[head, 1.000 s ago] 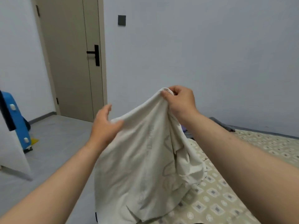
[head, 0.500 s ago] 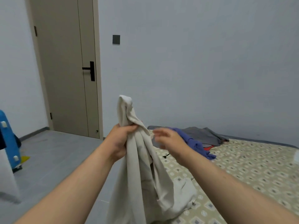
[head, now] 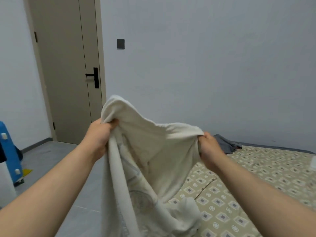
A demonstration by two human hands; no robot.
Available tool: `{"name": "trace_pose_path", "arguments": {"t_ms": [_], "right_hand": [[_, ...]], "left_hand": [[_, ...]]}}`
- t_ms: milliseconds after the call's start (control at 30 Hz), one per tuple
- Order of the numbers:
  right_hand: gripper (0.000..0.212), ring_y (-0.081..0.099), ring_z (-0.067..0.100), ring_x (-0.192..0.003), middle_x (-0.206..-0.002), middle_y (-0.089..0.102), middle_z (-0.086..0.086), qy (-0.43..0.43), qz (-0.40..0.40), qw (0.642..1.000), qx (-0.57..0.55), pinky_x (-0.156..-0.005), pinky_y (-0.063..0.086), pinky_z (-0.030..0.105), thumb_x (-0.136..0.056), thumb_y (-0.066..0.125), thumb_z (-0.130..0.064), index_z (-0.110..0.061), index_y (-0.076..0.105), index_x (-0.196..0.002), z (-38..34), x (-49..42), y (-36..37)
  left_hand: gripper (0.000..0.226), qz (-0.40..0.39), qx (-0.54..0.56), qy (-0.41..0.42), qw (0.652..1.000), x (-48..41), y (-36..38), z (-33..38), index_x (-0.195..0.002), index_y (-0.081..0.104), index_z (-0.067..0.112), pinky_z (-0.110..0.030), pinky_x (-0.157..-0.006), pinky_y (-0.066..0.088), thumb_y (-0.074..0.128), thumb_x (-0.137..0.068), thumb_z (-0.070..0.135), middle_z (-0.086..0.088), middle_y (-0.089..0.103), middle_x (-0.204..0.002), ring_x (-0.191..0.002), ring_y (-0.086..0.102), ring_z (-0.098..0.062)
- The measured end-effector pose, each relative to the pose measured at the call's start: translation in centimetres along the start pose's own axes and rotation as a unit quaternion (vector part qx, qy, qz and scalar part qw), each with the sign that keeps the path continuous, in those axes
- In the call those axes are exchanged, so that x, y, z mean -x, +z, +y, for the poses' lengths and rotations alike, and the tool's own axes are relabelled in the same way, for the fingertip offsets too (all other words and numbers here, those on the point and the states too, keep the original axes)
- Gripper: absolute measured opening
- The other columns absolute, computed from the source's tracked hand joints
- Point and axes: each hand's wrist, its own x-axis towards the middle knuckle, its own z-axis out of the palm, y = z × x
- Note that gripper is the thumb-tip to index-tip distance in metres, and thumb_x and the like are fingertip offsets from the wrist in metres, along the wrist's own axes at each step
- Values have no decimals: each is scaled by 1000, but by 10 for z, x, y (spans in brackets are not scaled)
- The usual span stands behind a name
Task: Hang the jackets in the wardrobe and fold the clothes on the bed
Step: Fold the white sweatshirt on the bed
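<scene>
Both hands have hold of one cream-white garment point(head: 153, 151), raised in front of me over the near edge of the bed point(head: 256, 177). My left hand point(head: 98, 137) bunches a thick fold of cloth, the fingers point(head: 112, 124) curled tight round it, with a loose flap standing up above the fist. My right hand point(head: 209, 149) pinches the other end of the same top edge, thumb and fingers closed on the hem.

I hold the two grips apart so the cloth stretches between them and opens out. That lets me see which way the garment lies, I judge, before I lay it flat to fold. A faint print shows through the fabric, so it may be inside out, though I cannot tell for sure. The lower part hangs down, and its end rests crumpled on the patterned bed cover.

A grey garment point(head: 225, 144) lies well apart at the far side of the bed, by the wall, not yet folded. No wardrobe, basket or other container shows in this view, only a closed door point(head: 65, 74) across the room.
</scene>
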Motion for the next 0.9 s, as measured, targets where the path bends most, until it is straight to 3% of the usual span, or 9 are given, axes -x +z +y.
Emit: {"name": "trace_pose_path", "arguments": {"t_ms": [233, 400, 433, 500, 567, 667, 800, 867, 900], "right_hand": [[21, 69, 26, -87, -99, 73, 10, 30, -5, 993, -111, -75, 58, 42, -99, 46, -23, -22, 67, -101, -43, -32, -8], [27, 47, 14, -67, -71, 54, -5, -51, 22, 998, 1, -60, 39, 31, -98, 45, -27, -21, 51, -72, -48, -24, 3], [29, 41, 13, -65, -67, 47, -7, -71, 20, 997, 16, -58, 33, 31, -98, 46, -26, -22, 48, -69, -49, -22, 8], [27, 43, 13, -67, -71, 50, -4, -99, -3, 995, 25, -61, 36, 31, -98, 48, -24, -22, 55, -72, -56, -14, 20], [22, 51, 14, -71, -79, 59, 0, -121, -36, 992, 16, -66, 43, 31, -97, 52, -24, -20, 65, -80, -68, -3, 37], [23, 49, 5, -54, -61, 55, -10, -157, -83, 984, 12, -53, 41, 20, -93, 60, -25, -19, 63, -71, -87, 15, 65], [25, 50, 8, -48, -51, 53, -13, -158, -134, 978, 23, -47, 42, 19, -91, 60, -25, -20, 57, -66, -92, 37, 93], [7, 64, 5, -66, -74, 67, -16, -159, -149, 976, 32, -56, 49, 16, -86, 60, -24, -28, 65, -84, -86, 42, 88], [17, 66, 1, -77, -89, 69, -15, -157, -142, 977, 31, -63, 50, 14, -83, 58, -22, -32, 65, -96, -77, 41, 81]], "left_hand": [[5, 25, -129, -18, 991, -13, -24, -40, -89, 71, 16, -31, -64, 49, 67, -88, 13, -5, 72, -90, -81, 66, -21], [12, 52, -292, -17, 955, -10, -30, -64, -77, 66, 5, -35, -65, 40, 57, -78, 13, -13, 65, -82, -74, 56, -28], [15, 60, -357, 1, 932, -8, -27, -66, -80, 66, 5, -36, -66, 42, 54, -76, 14, -14, 66, -87, -77, 57, -31], [38, 38, -430, 60, 900, 5, -13, -68, -116, 64, 10, -39, -86, 47, 61, -78, 16, -10, 63, -122, -109, 58, -33], [79, -68, -423, 125, 895, 26, 12, -69, -144, 43, 25, -36, -108, 39, 75, -72, 30, 9, 45, -146, -135, 43, -16], [79, -227, -329, 106, 911, 57, 58, -74, -127, 45, 44, -24, -93, 48, 83, -58, 47, 26, 59, -124, -112, 57, 6], [30, -154, -172, 18, 973, 64, 92, -93, -96, 67, 25, -19, -66, 55, 84, -72, 22, 14, 74, -82, -84, 70, -11], [15, -122, -106, -44, 986, 65, 94, -91, -83, 71, 20, -22, -60, 58, 82, -73, 24, 10, 75, -72, -75, 73, -13], [19, -109, -76, -70, 989, 64, 92, -87, -86, 73, 18, -30, -65, 61, 82, -71, 25, 6, 76, -75, -77, 74, -16]]}}
